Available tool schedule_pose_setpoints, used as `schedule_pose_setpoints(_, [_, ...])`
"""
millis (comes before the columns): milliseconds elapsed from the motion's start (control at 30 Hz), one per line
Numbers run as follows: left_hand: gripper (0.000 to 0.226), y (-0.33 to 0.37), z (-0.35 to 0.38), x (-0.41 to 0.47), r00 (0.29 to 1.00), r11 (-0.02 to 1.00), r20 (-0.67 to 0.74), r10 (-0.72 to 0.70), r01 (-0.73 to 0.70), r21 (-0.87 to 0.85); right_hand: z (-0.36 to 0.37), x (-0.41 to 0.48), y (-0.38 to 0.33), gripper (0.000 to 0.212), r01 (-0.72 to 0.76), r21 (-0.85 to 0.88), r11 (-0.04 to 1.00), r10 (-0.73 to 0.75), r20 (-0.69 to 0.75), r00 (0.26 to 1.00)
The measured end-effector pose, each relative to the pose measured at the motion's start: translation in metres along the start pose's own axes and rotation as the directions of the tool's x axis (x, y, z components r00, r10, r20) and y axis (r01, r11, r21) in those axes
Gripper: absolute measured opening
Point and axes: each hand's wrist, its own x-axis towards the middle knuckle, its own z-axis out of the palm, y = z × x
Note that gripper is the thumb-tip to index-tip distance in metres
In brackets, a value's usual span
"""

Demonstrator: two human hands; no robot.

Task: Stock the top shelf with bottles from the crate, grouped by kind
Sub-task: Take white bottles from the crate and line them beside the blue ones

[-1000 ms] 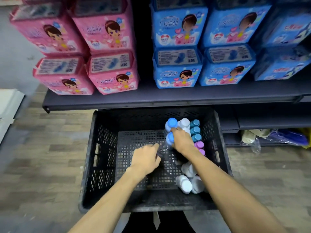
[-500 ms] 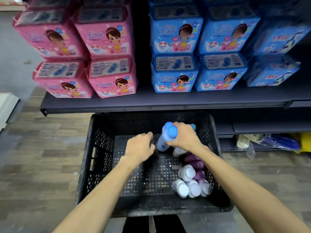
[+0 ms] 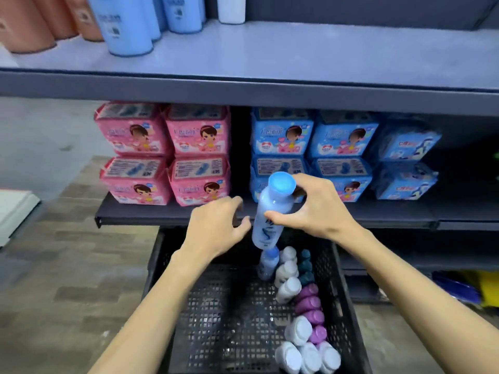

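Blue bottle [image 3: 270, 211] held above crate [image 3: 216, 333], gripped by right hand [image 3: 321, 211]; left hand [image 3: 216, 228] loose, empty. Top shelf [image 3: 324, 55] above crate looks partly stocked; many bottles [image 3: 289, 290] left in crate.

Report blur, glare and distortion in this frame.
Head view: motion blur softens the floor and the shelved bottles; the blue bottle in the right hand is sharper; wide-angle stretch leans the shelved bottles outward; no harsh glare.
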Motion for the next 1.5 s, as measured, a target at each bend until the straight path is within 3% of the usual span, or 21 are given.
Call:
schedule_pose_setpoints(300, [0.021,0.000,-0.111,0.009,0.984,0.997,-0.165,0.061,-0.052,0.057,-0.042,0.034,-0.092,0.027,0.166,0.006,0.986,-0.164,-0.115,0.980])
schedule_pose_setpoints(500, [0.013,0.005,-0.172,0.017,0.949,0.997,-0.306,0.079,-0.082,0.004,-0.073,0.051,-0.140,0.017,0.229,0.083,0.970,-0.219,-0.116,0.969])
schedule_pose_setpoints(667, [0.011,-0.001,-0.220,0.030,0.925,0.993,-0.362,0.114,-0.104,0.047,-0.099,0.076,-0.177,0.026,0.265,0.063,0.962,-0.254,-0.150,0.956])
schedule_pose_setpoints(900, [0.018,-0.002,-0.263,0.054,0.914,0.975,-0.368,0.174,-0.107,0.195,-0.136,0.117,-0.228,0.017,0.359,0.032,0.933,-0.344,-0.223,0.912])
schedule_pose_setpoints(1100, [0.020,-0.003,-0.291,0.072,0.884,0.965,-0.429,0.187,-0.084,0.249,-0.152,0.155,-0.256,0.029,0.347,-0.061,0.936,-0.350,-0.280,0.894])
schedule_pose_setpoints(1233, [0.019,0.000,-0.306,0.081,0.870,0.954,-0.440,0.222,-0.102,0.281,-0.154,0.178,-0.261,0.026,0.317,-0.106,0.943,-0.334,-0.310,0.890])
schedule_pose_setpoints(1500, [0.021,-0.001,-0.311,0.099,0.888,0.940,-0.398,0.230,-0.097,0.328,-0.140,0.213,-0.250,0.031,0.236,-0.147,0.961,-0.270,-0.287,0.919])
